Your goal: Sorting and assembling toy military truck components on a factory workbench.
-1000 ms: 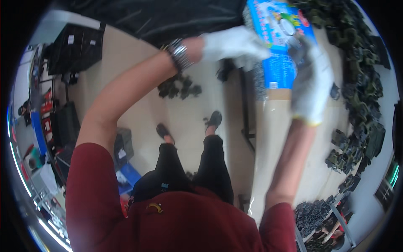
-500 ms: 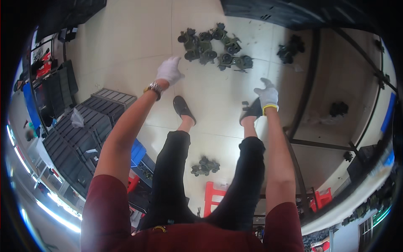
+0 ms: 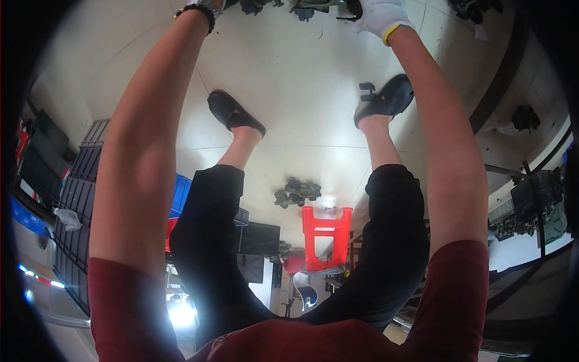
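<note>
I am bent far over, both arms stretched toward the pale tiled floor at the top of the head view. My right hand [image 3: 381, 14], in a white glove with a yellow cuff, sits against a cluster of dark grey-green parts [image 3: 313, 7] on the floor; its fingers are cut off by the frame edge. Of my left arm only the wrist with a metal watch [image 3: 202, 6] shows; the hand itself is out of frame. My black shoes [image 3: 235, 113] [image 3: 386, 99] stand apart below the hands.
A small pile of dark parts [image 3: 297, 192] lies between my legs, beside a red plastic stool [image 3: 325, 235]. Black ribbed trays [image 3: 78, 199] and a blue bin [image 3: 181, 194] are at the left. A dark rack frame [image 3: 500, 96] curves along the right.
A second ago both hands held a blue box up by a shelf. Since then I have bent down, and both hands have reached to the floor parts at the top edge.
</note>
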`<state>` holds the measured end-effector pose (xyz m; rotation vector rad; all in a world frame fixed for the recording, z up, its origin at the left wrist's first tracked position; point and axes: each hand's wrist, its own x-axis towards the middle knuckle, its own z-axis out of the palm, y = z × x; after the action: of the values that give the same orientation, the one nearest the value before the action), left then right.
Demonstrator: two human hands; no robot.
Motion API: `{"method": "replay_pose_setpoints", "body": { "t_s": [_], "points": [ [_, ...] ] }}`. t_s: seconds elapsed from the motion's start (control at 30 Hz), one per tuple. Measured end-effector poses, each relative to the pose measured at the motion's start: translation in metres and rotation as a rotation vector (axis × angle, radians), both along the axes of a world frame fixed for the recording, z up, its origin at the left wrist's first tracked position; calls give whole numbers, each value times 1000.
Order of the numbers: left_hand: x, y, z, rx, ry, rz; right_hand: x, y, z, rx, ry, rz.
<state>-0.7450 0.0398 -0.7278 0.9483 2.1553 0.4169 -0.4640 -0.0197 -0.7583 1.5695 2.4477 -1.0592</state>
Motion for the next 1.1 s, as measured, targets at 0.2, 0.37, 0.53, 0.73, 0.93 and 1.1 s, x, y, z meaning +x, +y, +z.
{"method": "replay_pose_setpoints", "body": {
  "t_s": [0.2, 0.37, 0.53, 0.73, 0.93, 1.1],
  "points": [
    [-8, 1, 5, -521, -534, -62, 12, -24, -19, 155, -389, 19],
    [57, -7, 26, -369, 244, -81, 53, -52, 12, -23, -414, -186],
    [25, -31, 45, -77, -228, -283, 105, -66, 37, -419, 237, -764],
    [8, -46, -20, -312, 323, -307, 66, 78, 32, -561, 581, -670],
    [-1, -54, -26, -285, 330, -258, -11, 158, 0, -1126, 632, -561],
    [1, -54, -31, -281, 282, -170, -63, 107, -39, -974, 585, -306]
  ]
}}
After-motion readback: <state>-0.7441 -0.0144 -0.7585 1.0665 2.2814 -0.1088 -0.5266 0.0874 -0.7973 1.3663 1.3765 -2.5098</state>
